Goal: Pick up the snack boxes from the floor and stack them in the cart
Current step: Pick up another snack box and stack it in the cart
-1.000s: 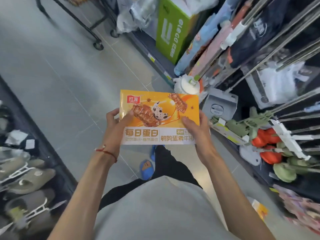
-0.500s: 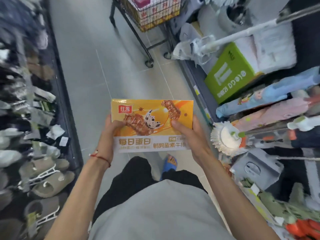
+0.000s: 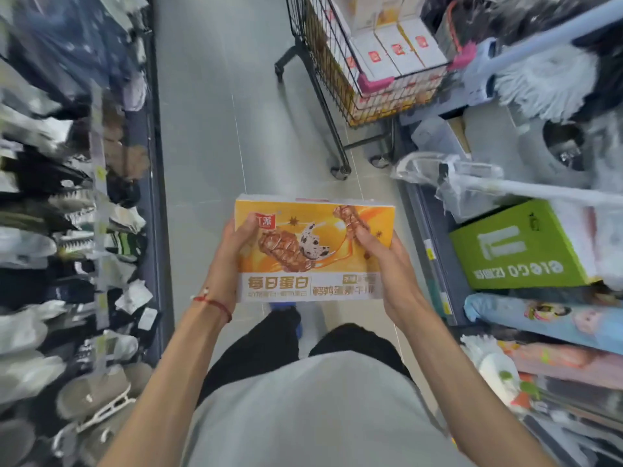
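I hold an orange and white snack box (image 3: 313, 254) flat in front of my chest, its printed top facing up. My left hand (image 3: 229, 257) grips its left edge with the thumb on top, and my right hand (image 3: 387, 264) grips its right edge the same way. Ahead and to the right stands the black wire cart (image 3: 323, 72) on wheels, with a pink corner guard. Several white and orange snack boxes (image 3: 394, 48) stand packed upright inside it. The cart is roughly a step or two beyond the held box.
The grey tiled aisle (image 3: 209, 129) runs ahead between two shelf rows. Slippers and socks (image 3: 84, 264) hang on the left. On the right low shelf lie a green carton (image 3: 519, 251), wrapped mops (image 3: 472, 183) and rolled mats (image 3: 553, 318) that jut toward the aisle.
My view has swung left and up along the aisle, bringing the cart fully into sight ahead. Both hands keep the same hold on the box; I have stepped closer to the cart.
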The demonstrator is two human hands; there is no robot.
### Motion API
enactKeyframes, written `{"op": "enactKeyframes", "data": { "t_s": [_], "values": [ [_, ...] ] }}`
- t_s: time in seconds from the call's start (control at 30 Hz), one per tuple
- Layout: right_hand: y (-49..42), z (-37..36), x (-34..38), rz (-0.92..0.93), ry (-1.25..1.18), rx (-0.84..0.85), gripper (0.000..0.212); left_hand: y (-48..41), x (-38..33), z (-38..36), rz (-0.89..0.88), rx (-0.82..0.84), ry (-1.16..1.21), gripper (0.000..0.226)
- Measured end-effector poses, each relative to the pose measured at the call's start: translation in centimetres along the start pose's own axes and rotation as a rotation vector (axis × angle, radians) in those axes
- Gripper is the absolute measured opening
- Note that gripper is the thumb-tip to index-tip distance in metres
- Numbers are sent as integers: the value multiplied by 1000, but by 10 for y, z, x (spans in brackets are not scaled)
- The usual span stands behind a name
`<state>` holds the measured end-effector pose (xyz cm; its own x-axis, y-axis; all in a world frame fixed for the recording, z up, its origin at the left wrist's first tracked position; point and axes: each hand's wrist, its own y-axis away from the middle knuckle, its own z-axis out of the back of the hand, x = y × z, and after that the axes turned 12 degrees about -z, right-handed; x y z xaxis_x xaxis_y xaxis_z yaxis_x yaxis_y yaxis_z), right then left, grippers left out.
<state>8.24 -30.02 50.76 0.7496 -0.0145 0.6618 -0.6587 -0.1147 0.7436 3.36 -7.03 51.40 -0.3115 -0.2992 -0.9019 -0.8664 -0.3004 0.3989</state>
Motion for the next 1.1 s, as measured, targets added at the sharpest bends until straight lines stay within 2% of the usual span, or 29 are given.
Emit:
{"op": "enactKeyframes", "data": {
  "t_s": [0.13, 0.23, 0.37, 0.47, 0.57, 0.67, 0.73, 0.87, 1.1],
  "values": [
    [-39, -43, 46, -18, -47, -15, 40, -72, -45, 16, -11, 75, -40, 69],
    [-70, -65, 83, -17, -98, -68, 48, -122, -72, 16, -40, 108, -40, 64],
    [-123, -79, 137, -6, -138, -107, 47, -190, -97, 3, -57, 120, -52, 58],
    [-168, -84, 177, 5, -154, -142, 65, -245, -116, -16, -70, 133, -85, 57],
    [-210, -78, 213, 7, -173, -183, 75, -299, -138, -41, -81, 174, -134, 67],
    [-247, -72, 252, -7, -191, -197, 101, -351, -160, -71, -109, 195, -193, 63],
    [-270, -66, 277, -21, -227, -230, 110, -384, -172, -92, -116, 210, -240, 64],
    [-304, -52, 328, -21, -267, -298, 106, -446, -195, -127, -113, 247, -318, 74],
    [-349, -40, 384, 14, -320, -408, 70, -535, -235, -180, -183, 328, -439, 65]
  ]
}}
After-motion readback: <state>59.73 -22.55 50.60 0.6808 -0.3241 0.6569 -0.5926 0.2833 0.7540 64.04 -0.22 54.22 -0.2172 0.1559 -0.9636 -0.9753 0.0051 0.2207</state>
